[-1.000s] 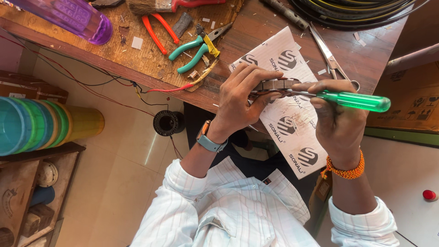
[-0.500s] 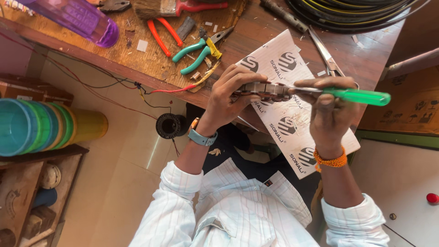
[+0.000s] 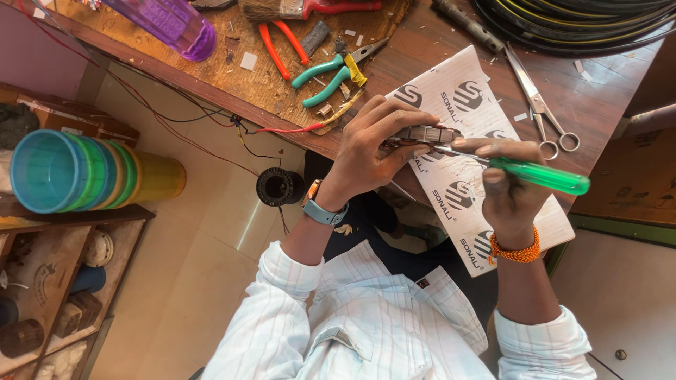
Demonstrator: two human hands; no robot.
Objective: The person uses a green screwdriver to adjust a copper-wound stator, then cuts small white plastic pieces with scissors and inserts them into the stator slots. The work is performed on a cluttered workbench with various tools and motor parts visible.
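Above the near edge of the worn wooden workbench (image 3: 451, 42), the left hand (image 3: 370, 151) grips a small grey-brown oblong metal part (image 3: 424, 133); the right hand (image 3: 508, 188) is closed around a green-handled screwdriver (image 3: 539, 174); compared with half a second ago both hands sit slightly lower, grips unchanged; the screwdriver's long axis runs nearly level across the view, handle toward the right, shaft tip pointing left into the part; both lie over a white printed cardboard sheet (image 3: 468, 193); steel scissors (image 3: 539, 105) rest near.
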